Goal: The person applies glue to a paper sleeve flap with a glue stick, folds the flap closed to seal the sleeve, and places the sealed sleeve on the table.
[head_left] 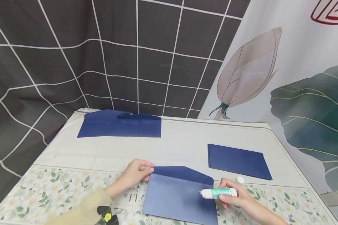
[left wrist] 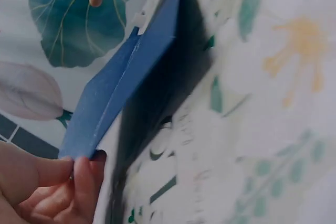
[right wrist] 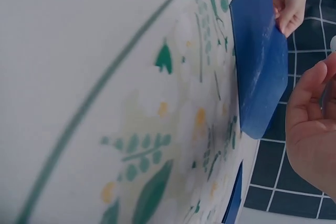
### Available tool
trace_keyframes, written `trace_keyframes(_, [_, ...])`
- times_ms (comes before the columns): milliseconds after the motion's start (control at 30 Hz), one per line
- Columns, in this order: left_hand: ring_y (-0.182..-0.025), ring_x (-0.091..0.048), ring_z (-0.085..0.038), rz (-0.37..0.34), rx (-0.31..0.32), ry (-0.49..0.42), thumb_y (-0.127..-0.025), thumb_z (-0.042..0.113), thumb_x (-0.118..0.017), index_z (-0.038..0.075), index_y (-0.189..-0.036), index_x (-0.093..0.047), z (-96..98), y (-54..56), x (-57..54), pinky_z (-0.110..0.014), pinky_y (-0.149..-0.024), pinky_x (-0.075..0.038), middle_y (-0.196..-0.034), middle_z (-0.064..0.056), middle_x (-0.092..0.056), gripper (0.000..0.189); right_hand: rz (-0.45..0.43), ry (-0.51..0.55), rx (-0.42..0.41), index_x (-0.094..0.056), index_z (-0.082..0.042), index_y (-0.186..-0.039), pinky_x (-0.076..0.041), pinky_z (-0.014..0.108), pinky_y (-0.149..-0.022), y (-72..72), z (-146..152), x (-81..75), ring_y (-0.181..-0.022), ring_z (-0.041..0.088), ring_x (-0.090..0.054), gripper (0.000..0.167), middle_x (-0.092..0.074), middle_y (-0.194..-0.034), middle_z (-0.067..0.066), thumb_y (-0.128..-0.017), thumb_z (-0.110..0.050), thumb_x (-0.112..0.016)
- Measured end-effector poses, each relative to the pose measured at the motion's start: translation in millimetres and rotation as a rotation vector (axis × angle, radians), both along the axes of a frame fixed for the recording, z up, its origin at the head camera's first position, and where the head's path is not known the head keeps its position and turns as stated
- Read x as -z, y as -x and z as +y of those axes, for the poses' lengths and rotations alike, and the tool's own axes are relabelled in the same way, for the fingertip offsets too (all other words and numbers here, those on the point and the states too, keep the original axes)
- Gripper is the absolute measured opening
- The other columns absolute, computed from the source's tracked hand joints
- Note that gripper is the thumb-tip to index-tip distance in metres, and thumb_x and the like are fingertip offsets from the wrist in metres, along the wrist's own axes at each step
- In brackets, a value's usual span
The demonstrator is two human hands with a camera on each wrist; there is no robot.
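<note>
A dark blue envelope [head_left: 177, 195] lies before me with its flap [head_left: 183, 172] opened away from me. My left hand [head_left: 138, 171] pinches the envelope's upper left corner between thumb and fingers, clearly seen in the left wrist view, where that side is lifted off the cloth. In my right hand [head_left: 232, 195] is a glue stick [head_left: 218, 193], uncapped, its white tip pointing left over the envelope's right side. A whitish streak of glue [right wrist: 257, 77] shows along the fold in the right wrist view. The white cap [head_left: 240, 180] stands just beyond the right hand.
Two blue envelopes [head_left: 135, 127] with raised flaps lie overlapping at the back left. A small stack of blue envelopes [head_left: 239, 161] lies at the right. A floral cloth [head_left: 81, 187] covers the table, and a dark gridded curtain [head_left: 115, 62] hangs behind it.
</note>
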State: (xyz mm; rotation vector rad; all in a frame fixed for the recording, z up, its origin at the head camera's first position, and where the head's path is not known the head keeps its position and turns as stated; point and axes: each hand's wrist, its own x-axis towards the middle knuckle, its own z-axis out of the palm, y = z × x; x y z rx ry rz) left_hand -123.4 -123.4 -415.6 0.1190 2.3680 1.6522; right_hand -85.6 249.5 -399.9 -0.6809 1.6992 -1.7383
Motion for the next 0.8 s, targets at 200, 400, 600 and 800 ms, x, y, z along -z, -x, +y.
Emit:
trace_keyframes(200, [-0.052, -0.059, -0.006, -0.021, -0.029, 0.054, -0.088, 0.009, -0.066, -0.002, -0.104, -0.069, 5.7, -8.9, -0.7, -0.023, -0.052, -0.054, -0.073, -0.004, -0.070, 0.020, -0.032, -0.024, 0.015, -0.048, -0.003, -0.104, -0.053, 0.030, -0.062, -2.3, 0.4, 0.0, -0.068, 0.005, -0.060, 0.012, -0.062, -0.080, -0.007, -0.100, -0.001, -0.037])
trace_keyframes(400, [-0.055, -0.060, -0.006, 0.009, -0.060, 0.056, -0.088, 0.006, -0.065, -0.001, -0.104, -0.070, 10.1, -6.0, 3.1, -0.022, -0.054, -0.055, -0.074, -0.004, -0.068, 0.018, -0.020, -0.073, 0.059, -0.047, -0.004, -0.104, -0.053, 0.027, -0.064, -0.8, -1.3, -2.3, -0.067, 0.005, -0.060, 0.008, -0.061, -0.080, -0.005, -0.100, -0.002, -0.040])
trace_keyframes(600, [-0.055, -0.060, -0.007, 0.025, -0.063, 0.054, -0.088, 0.003, -0.063, -0.002, -0.104, -0.069, 11.5, -2.6, 5.1, -0.022, -0.054, -0.055, -0.073, -0.005, -0.067, 0.017, -0.030, -0.083, 0.076, -0.048, -0.007, -0.104, -0.053, 0.025, -0.064, -0.1, -2.5, -2.1, -0.069, 0.003, -0.059, 0.009, -0.061, -0.082, -0.005, -0.100, -0.004, -0.041])
trace_keyframes(800, [-0.050, -0.058, -0.008, 0.061, -0.057, 0.107, -0.088, 0.004, -0.064, 0.000, -0.103, -0.069, 10.2, -2.9, 4.8, -0.022, -0.047, -0.051, -0.062, -0.003, -0.064, 0.017, -0.020, -0.084, 0.082, -0.049, -0.009, -0.103, -0.053, 0.025, -0.063, 0.0, -2.2, -0.7, -0.069, 0.002, -0.058, 0.010, -0.061, -0.081, -0.006, -0.100, -0.003, -0.041])
